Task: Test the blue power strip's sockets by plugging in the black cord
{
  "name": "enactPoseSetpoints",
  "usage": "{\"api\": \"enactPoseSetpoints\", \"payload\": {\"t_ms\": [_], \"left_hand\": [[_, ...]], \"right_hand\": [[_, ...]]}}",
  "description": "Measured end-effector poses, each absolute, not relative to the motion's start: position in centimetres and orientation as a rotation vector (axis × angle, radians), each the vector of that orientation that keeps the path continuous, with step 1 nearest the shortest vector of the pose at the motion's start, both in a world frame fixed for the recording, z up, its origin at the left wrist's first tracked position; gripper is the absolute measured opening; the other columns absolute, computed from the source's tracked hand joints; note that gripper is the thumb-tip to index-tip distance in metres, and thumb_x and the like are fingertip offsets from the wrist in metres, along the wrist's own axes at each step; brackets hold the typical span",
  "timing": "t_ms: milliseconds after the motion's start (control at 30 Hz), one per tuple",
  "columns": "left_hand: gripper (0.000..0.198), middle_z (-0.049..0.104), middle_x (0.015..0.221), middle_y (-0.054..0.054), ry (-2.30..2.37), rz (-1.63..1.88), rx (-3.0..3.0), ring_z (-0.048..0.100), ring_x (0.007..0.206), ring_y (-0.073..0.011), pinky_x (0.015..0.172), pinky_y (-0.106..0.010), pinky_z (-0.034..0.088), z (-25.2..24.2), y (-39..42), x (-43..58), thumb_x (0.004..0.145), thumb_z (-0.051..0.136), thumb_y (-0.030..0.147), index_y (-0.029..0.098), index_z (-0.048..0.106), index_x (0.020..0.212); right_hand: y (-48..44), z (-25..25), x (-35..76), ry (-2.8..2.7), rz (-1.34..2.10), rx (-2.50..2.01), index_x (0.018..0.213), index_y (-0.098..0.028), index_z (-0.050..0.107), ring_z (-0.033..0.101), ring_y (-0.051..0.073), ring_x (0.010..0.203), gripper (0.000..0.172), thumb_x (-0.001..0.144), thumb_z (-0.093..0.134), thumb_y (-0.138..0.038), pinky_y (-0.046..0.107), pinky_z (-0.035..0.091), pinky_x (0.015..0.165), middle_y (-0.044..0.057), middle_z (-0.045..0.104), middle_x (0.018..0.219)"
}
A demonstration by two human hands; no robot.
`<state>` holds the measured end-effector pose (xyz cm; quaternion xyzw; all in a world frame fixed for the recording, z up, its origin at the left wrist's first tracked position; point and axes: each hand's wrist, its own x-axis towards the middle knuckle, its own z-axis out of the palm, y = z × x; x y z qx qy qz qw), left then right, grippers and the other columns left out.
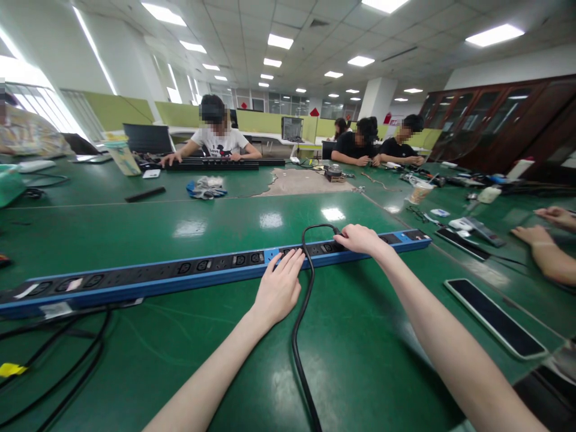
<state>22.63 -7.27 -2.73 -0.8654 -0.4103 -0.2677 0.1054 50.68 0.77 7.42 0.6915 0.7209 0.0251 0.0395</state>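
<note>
A long blue power strip point(166, 287) with black sockets lies slantwise across the green table. My left hand point(279, 285) rests on its middle, fingers stretched out over the sockets beside a blue section. Farther right, my right hand point(359, 239) is closed around the plug end of a black power cord point(297, 336), right at the strip's sockets. Most of the plug is hidden by my fingers, so I cannot tell how deep it sits. From there the cord loops left past my left fingertips and runs down toward me.
A phone point(495, 318) lies at right, near another person's hands point(544, 234). Black cables point(85, 360) spread at lower left. Gloves point(207, 188), a cup point(122, 157) and a short black bar point(145, 194) lie farther back. People sit across the table.
</note>
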Motion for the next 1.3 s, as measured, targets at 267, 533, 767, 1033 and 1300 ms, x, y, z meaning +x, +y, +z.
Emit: {"api": "enactPoseSetpoints", "payload": {"t_ms": [267, 533, 767, 1033, 1300], "left_hand": [[0.070, 0.042, 0.171, -0.007, -1.199, -0.824, -2.549, 0.039, 0.159, -0.0238, 0.134, -0.049, 0.028, -2.8, -7.2, 22.6, 0.098, 0.051, 0.018, 0.020, 0.040, 0.166], [0.066, 0.042, 0.171, -0.006, -1.216, -0.821, -2.571, 0.038, 0.159, -0.0223, 0.135, -0.048, 0.026, -2.6, -7.3, 22.5, 0.099, 0.049, 0.018, 0.020, 0.041, 0.165], [0.068, 0.041, 0.172, -0.006, -1.218, -0.801, -2.576, 0.037, 0.160, -0.0227, 0.134, -0.048, 0.026, -2.6, -7.2, 22.5, 0.098, 0.050, 0.018, 0.021, 0.040, 0.166], [0.067, 0.039, 0.173, -0.006, -1.215, -0.803, -2.581, 0.036, 0.160, -0.0234, 0.135, -0.049, 0.025, -2.8, -7.0, 22.6, 0.099, 0.049, 0.017, 0.019, 0.042, 0.165], [0.066, 0.038, 0.173, -0.005, -1.221, -0.783, -2.601, 0.035, 0.161, -0.0219, 0.136, -0.048, 0.024, -2.8, -6.9, 22.6, 0.099, 0.048, 0.016, 0.018, 0.041, 0.165]], "right_hand": [[0.5, 6.9, 50.8, 2.214, 0.085, 2.151, 0.105, -0.018, 0.077, 0.075, 0.033, 0.105, 0.058, 0.104, 0.041, -0.063, 0.039, 0.054, 0.088, 0.020, 0.078, 0.112], [2.0, 7.1, 50.9, 2.173, -0.032, 2.162, 0.099, -0.019, 0.079, 0.075, 0.034, 0.101, 0.053, 0.101, 0.044, -0.060, 0.041, 0.055, 0.084, 0.019, 0.079, 0.112], [3.1, 7.5, 50.8, 2.203, 0.141, 2.087, 0.101, -0.020, 0.080, 0.074, 0.035, 0.101, 0.053, 0.099, 0.046, -0.061, 0.043, 0.054, 0.086, 0.020, 0.078, 0.114], [2.7, 8.6, 51.0, 2.257, 0.116, 2.104, 0.087, -0.023, 0.077, 0.072, 0.030, 0.093, 0.051, 0.100, 0.045, -0.060, 0.036, 0.049, 0.078, 0.013, 0.079, 0.101], [0.0, 14.1, 55.2, 2.484, 0.143, 2.109, 0.093, -0.024, 0.075, 0.070, 0.024, 0.086, 0.049, 0.098, 0.051, -0.067, 0.028, 0.042, 0.067, 0.007, 0.079, 0.093]]}}
